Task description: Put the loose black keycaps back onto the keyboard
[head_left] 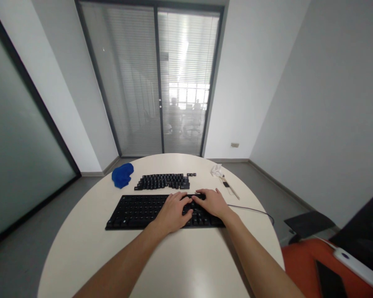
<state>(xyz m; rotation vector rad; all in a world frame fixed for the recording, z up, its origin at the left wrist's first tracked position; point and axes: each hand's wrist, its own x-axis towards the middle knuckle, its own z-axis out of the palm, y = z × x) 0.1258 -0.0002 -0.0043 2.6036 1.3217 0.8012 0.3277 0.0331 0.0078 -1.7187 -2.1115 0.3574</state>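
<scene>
A black keyboard (136, 211) lies flat on the round table, with many of its key positions looking bare of caps. My left hand (173, 211) rests over its right half, fingers stretched forward and the thumb apart. Close beside it, my right hand (213, 203) reaches onto the same part from the right, thumb and index finger apart near the left fingertips. No object shows in either hand, though the fingertips partly cover the keys there. Behind the keyboard, loose black keycaps (161, 181) are laid out in rows, with a few small keycaps (191, 174) set to their right.
A blue cloth (122, 175) lies at the table's back left. Crumpled white tissue (216, 169) and a thin brush-like stick (231, 188) are at the back right. The keyboard's cable (251, 209) runs off the right edge of the table (90, 248). An orange chair (301, 265) stands at right, carrying a power strip (357, 267).
</scene>
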